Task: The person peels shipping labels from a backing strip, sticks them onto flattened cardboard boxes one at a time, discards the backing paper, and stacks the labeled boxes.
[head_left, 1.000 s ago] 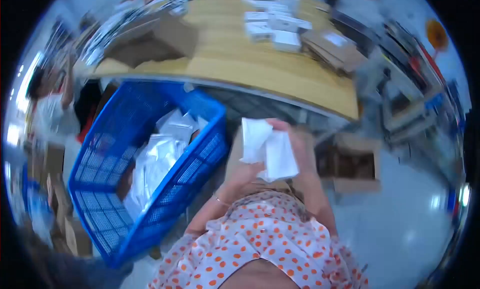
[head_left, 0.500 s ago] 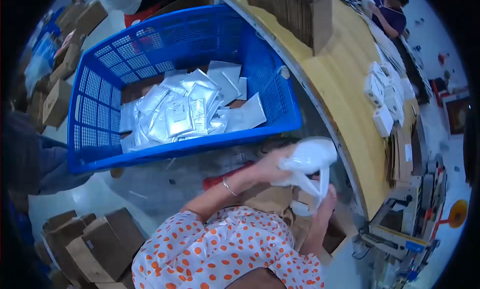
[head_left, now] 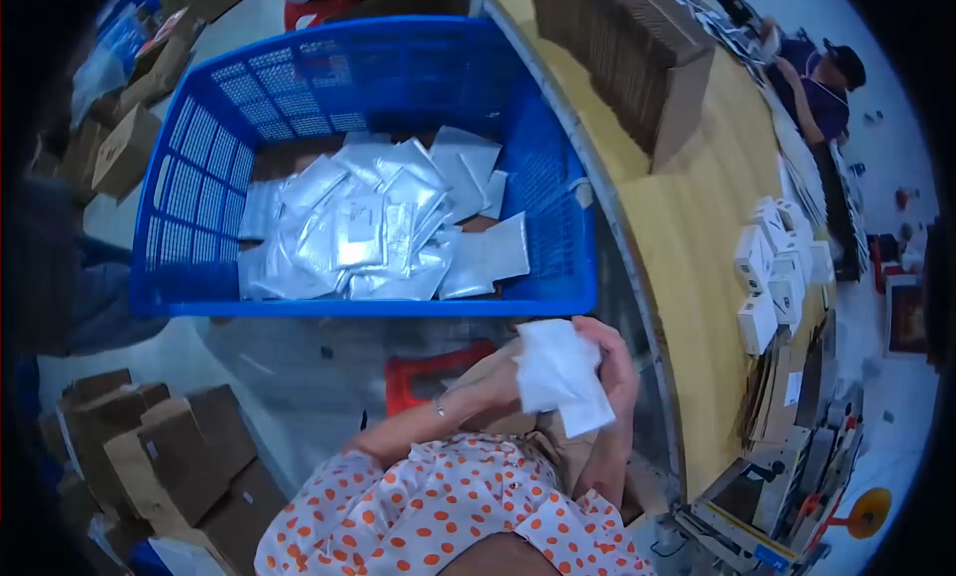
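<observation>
A white, soft-looking wrapped packet (head_left: pixel 560 362) is held up in front of my body, with a narrower white flap hanging at its lower right. My left hand (head_left: pixel 501 375) grips the packet's left side, and most of its fingers are hidden behind it. Curled round the right edge is my right hand (head_left: pixel 614 365), its fingertips at the top corner. Just beyond my hands stands a blue plastic basket (head_left: pixel 388 308), with a heap of flat silvery-white pouches (head_left: pixel 358 235) inside.
A wooden table (head_left: pixel 687 267) curves along my right, bearing stacked cardboard sheets (head_left: pixel 627 58) and small white boxes (head_left: pixel 772 267). A red stool (head_left: pixel 403 380) is under the basket's near side. Cardboard boxes (head_left: pixel 169 457) lie lower left. A machine (head_left: pixel 767 516) stands lower right; another person (head_left: pixel 812 83) is at the far right.
The white item was bunched and stretched between my hands; now it is flatter and folded together. Both hands have shifted left, and my right hand has risen to its top edge.
</observation>
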`<action>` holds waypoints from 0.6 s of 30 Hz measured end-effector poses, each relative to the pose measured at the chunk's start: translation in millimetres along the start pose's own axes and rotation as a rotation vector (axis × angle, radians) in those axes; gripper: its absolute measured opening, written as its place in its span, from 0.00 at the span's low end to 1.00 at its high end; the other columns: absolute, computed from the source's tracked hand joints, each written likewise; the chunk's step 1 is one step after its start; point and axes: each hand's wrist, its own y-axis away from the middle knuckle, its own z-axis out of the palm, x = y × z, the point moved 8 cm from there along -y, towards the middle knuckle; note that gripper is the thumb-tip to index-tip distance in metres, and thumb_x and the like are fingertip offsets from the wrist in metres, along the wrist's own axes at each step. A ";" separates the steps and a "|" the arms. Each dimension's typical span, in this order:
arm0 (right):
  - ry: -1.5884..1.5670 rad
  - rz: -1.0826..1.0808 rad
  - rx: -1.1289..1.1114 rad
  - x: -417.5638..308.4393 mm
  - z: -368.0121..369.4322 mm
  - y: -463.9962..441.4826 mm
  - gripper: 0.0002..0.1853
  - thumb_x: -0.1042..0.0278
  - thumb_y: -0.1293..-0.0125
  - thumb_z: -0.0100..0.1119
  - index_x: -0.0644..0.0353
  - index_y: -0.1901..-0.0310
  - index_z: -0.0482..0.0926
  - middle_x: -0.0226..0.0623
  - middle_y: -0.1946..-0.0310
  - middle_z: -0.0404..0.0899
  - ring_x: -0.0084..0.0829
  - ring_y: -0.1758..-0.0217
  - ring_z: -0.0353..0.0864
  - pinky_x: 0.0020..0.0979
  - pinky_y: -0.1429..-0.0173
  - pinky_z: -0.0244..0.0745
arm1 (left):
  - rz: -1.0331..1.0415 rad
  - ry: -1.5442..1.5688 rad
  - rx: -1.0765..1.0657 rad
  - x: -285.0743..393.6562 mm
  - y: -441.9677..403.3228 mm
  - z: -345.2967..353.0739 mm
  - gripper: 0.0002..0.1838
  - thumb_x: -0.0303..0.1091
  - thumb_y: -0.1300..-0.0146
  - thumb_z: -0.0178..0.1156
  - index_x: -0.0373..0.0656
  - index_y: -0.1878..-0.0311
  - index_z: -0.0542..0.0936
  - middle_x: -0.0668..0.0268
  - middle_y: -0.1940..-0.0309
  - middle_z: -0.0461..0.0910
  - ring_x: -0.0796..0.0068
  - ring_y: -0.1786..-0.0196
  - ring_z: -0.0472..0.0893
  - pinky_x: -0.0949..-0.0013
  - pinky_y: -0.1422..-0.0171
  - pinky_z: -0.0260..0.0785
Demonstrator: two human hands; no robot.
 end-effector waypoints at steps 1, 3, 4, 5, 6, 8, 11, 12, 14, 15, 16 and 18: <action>0.119 0.044 0.048 -5.2 -5.3 -2.4 0.26 0.75 0.48 0.65 0.63 0.45 0.72 0.42 0.46 0.74 0.34 0.44 0.72 0.32 0.38 0.64 | 0.056 -0.006 0.054 7.8 -2.5 -3.6 0.27 0.22 0.48 0.63 0.42 0.42 0.71 0.66 0.49 0.76 0.68 0.49 0.76 0.66 0.43 0.68; -0.023 0.100 -0.017 48.6 -12.9 10.2 0.28 0.75 0.47 0.65 0.64 0.43 0.71 0.42 0.46 0.74 0.33 0.44 0.72 0.31 0.38 0.65 | -0.005 0.286 0.219 11.7 0.6 -18.1 0.26 0.21 0.46 0.61 0.42 0.42 0.71 0.65 0.48 0.76 0.67 0.48 0.76 0.65 0.42 0.68; -0.169 0.171 -0.106 71.1 -10.4 16.2 0.29 0.75 0.47 0.65 0.65 0.41 0.70 0.42 0.45 0.74 0.32 0.45 0.72 0.31 0.39 0.66 | -0.243 0.675 0.369 2.6 9.3 -20.0 0.28 0.22 0.45 0.61 0.41 0.39 0.69 0.64 0.46 0.76 0.66 0.46 0.76 0.63 0.41 0.68; 0.013 0.434 -0.269 80.4 0.8 24.3 0.30 0.75 0.46 0.64 0.65 0.39 0.69 0.43 0.45 0.74 0.31 0.46 0.73 0.30 0.40 0.67 | -0.270 0.658 0.410 9.1 8.0 -23.8 0.30 0.22 0.47 0.62 0.41 0.38 0.68 0.64 0.46 0.76 0.65 0.46 0.76 0.62 0.41 0.67; 0.201 0.695 -0.433 88.9 10.1 38.2 0.30 0.74 0.44 0.64 0.65 0.38 0.67 0.43 0.45 0.74 0.30 0.47 0.74 0.30 0.42 0.68 | -0.281 0.645 0.428 6.8 7.9 -31.3 0.31 0.23 0.47 0.63 0.41 0.38 0.68 0.63 0.46 0.75 0.65 0.46 0.76 0.61 0.41 0.67; 0.020 0.632 -0.396 119.6 29.5 56.1 0.32 0.74 0.44 0.64 0.65 0.37 0.65 0.44 0.45 0.74 0.31 0.47 0.75 0.30 0.42 0.69 | 0.091 -0.276 0.379 31.2 7.0 -56.0 0.28 0.24 0.50 0.66 0.41 0.42 0.73 0.62 0.48 0.77 0.65 0.50 0.78 0.64 0.43 0.69; -0.816 0.502 -0.174 110.2 28.1 52.6 0.39 0.67 0.46 0.67 0.64 0.34 0.60 0.46 0.42 0.71 0.33 0.44 0.74 0.31 0.41 0.70 | 0.405 -1.014 0.183 55.0 -0.7 -16.5 0.25 0.26 0.51 0.67 0.41 0.47 0.76 0.61 0.52 0.79 0.65 0.55 0.79 0.66 0.45 0.70; -1.043 0.457 -0.102 101.6 19.0 46.3 0.40 0.65 0.46 0.68 0.64 0.33 0.59 0.46 0.41 0.70 0.34 0.43 0.73 0.31 0.41 0.70 | 0.331 -0.850 0.144 59.8 -13.8 -8.4 0.24 0.27 0.50 0.65 0.41 0.46 0.75 0.61 0.52 0.78 0.64 0.54 0.79 0.65 0.45 0.69; -1.483 0.125 -0.138 55.8 -20.7 38.2 0.47 0.57 0.50 0.70 0.63 0.31 0.56 0.45 0.36 0.64 0.36 0.37 0.68 0.33 0.37 0.68 | 0.189 -0.604 0.049 57.9 -31.0 19.5 0.23 0.28 0.48 0.63 0.41 0.46 0.74 0.62 0.53 0.78 0.63 0.54 0.78 0.64 0.45 0.68; -1.110 0.128 -0.006 55.0 -37.8 42.5 0.51 0.55 0.53 0.71 0.63 0.30 0.54 0.43 0.34 0.62 0.36 0.35 0.65 0.34 0.35 0.66 | 0.130 -0.524 0.003 54.3 -36.6 35.6 0.23 0.28 0.47 0.62 0.41 0.46 0.73 0.63 0.53 0.78 0.63 0.54 0.78 0.64 0.45 0.68; -0.929 0.125 0.088 60.0 -53.0 48.4 0.53 0.53 0.55 0.72 0.63 0.30 0.52 0.43 0.33 0.61 0.36 0.33 0.63 0.35 0.34 0.65 | 0.100 -0.543 -0.018 50.6 -40.5 52.8 0.23 0.29 0.48 0.63 0.41 0.47 0.74 0.62 0.53 0.78 0.63 0.55 0.78 0.64 0.47 0.68; -0.818 0.104 0.152 77.0 -69.8 60.9 0.57 0.55 0.60 0.74 0.62 0.29 0.51 0.42 0.32 0.60 0.36 0.32 0.62 0.36 0.32 0.61 | 0.045 -0.583 -0.058 39.8 -42.3 87.1 0.23 0.30 0.50 0.65 0.40 0.48 0.76 0.62 0.54 0.79 0.63 0.57 0.79 0.66 0.50 0.69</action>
